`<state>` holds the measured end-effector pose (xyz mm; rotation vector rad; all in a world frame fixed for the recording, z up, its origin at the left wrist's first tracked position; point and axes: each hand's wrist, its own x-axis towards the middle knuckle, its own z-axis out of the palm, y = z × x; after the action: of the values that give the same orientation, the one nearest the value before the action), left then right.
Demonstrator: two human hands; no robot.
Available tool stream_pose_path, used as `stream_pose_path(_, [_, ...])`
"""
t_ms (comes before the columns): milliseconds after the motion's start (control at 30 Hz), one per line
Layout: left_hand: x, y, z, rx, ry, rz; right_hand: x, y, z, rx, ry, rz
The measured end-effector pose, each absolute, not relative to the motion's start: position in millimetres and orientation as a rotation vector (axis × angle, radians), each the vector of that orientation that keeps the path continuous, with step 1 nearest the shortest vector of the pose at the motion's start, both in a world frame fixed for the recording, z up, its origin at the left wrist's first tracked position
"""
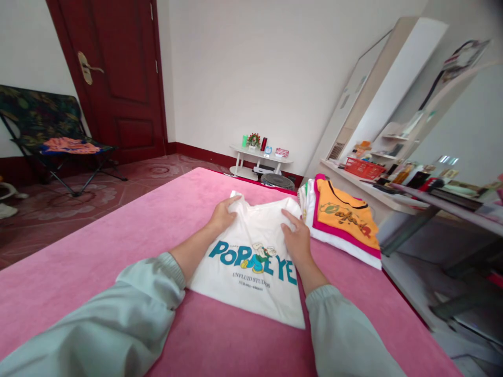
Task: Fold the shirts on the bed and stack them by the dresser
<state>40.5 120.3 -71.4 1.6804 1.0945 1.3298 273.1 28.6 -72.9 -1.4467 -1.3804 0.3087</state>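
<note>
- The left hand [223, 215] touches the top left corner of the white shirt [251, 262]. Two fingertips show, a little apart. I cannot tell if they pinch the cloth.
- The right hand [297, 238] is on the shirt's top right side. Two of its fingertips are apart on the cloth. The rest are hidden, so I cannot tell if it grips.
- The white shirt is folded and lies in the middle of the frame, low down. It has big blue letters and a cartoon man.
- Under it is a pink bed cover [129, 246].
- Just right of the shirt is a pile of folded clothes with an orange shirt [346, 212] on top.
- At the right side, a red basket [364, 168] sits near some bottles.
- Past the bed, near the middle, is a small white table [257, 152].
- At the upper left are a dark red door [118, 68] and a folding chair [43, 118].
</note>
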Motion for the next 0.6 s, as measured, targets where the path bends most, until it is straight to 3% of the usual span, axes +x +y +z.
stream_pose_path(100, [41,126,-76,1.761,1.009,1.485,272,26,-58,-1.643,-1.439,-0.002])
stream_pose_path(233, [39,127,-82,1.641,1.031,1.373,238,10,-38,-1.592,-1.541,-0.204])
stream_pose_path(433, [36,134,-78,1.627,1.078,1.392,172,-18,-48,-1.29,-2.408,0.285])
stream_pose_path(600, [25,162,-55,1.688,0.997,1.199,171,-21,-57,-1.335,-2.428,0.319])
